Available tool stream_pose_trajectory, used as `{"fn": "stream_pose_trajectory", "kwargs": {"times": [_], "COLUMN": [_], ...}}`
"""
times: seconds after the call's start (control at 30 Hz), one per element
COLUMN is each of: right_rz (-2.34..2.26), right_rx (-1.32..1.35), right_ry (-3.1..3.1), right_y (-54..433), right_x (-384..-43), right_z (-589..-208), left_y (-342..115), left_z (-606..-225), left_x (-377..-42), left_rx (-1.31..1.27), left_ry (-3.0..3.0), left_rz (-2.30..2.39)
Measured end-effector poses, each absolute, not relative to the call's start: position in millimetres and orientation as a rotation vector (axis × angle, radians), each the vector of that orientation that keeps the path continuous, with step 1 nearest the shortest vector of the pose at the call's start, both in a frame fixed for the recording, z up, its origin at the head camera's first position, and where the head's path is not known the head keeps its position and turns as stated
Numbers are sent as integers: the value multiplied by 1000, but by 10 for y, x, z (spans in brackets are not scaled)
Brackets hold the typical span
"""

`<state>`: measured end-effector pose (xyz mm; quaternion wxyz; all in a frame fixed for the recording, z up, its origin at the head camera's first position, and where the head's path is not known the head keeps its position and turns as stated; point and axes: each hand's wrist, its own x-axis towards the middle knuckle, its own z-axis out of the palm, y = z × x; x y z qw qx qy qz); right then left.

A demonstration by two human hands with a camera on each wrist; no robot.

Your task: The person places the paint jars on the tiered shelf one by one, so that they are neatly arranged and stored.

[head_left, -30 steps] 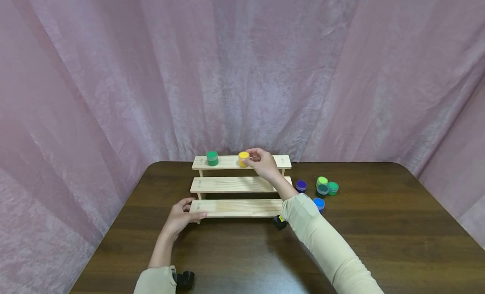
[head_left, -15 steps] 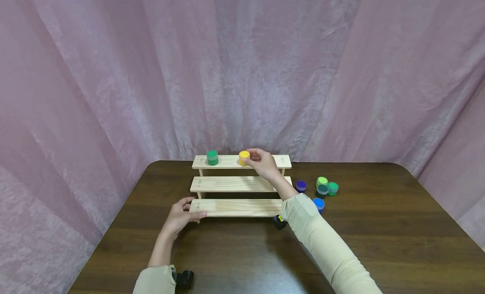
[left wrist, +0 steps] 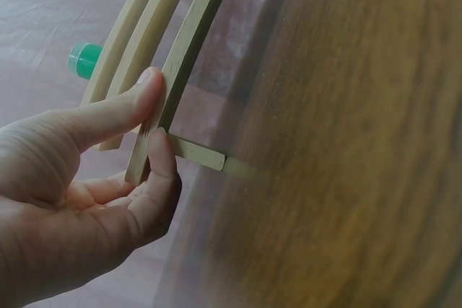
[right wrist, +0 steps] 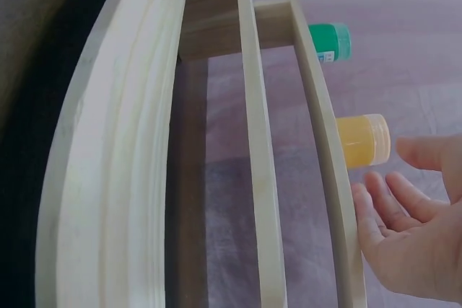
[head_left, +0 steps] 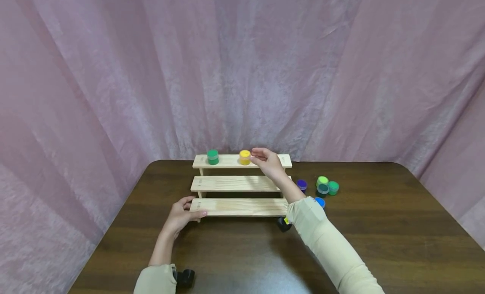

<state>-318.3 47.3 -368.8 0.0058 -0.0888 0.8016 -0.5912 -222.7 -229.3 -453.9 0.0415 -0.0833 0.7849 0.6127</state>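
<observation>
A three-step wooden stand (head_left: 238, 207) rises toward the back of the table. On its top step stand a green paint jar (head_left: 213, 157) at the left and a yellow paint jar (head_left: 245, 157) near the middle. My right hand (head_left: 268, 162) is just right of the yellow jar; in the right wrist view its thumb and fingers are spread apart beside that jar (right wrist: 363, 141), with nothing between them. With thumb on top and fingers beneath, my left hand (head_left: 179, 217) grips the left end of the bottom step (left wrist: 189, 45).
Right of the stand, several paint jars rest on the brown table (head_left: 379, 226): a purple jar (head_left: 302, 185), a lime green jar (head_left: 322, 181), a dark green jar (head_left: 322, 190), a green jar (head_left: 333, 188) and a blue jar (head_left: 320, 202), partly behind my right sleeve. A pink curtain (head_left: 242, 75) hangs behind.
My right hand has let go of the yellow jar and drawn slightly right, leaving the jar on the top step. My left hand keeps its hold on the stand.
</observation>
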Motion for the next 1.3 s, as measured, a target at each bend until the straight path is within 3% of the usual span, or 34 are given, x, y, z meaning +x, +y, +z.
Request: {"fn": "stream_pose_trajectory", "kwargs": {"times": [0.67, 1.3], "right_rz": [-1827, -1961], "right_rx": [-253, -29], "right_ry": [2637, 2470], "right_y": [956, 1465], "right_x": [-2944, -2757], "right_z": [-3711, -3834], "left_y": [-2318, -2375], "left_z": [-4574, -4573], "left_x": [-2248, -2243], "left_rx": [-228, -232], "left_ry": [2412, 2395], "left_rz": [1859, 1881]}}
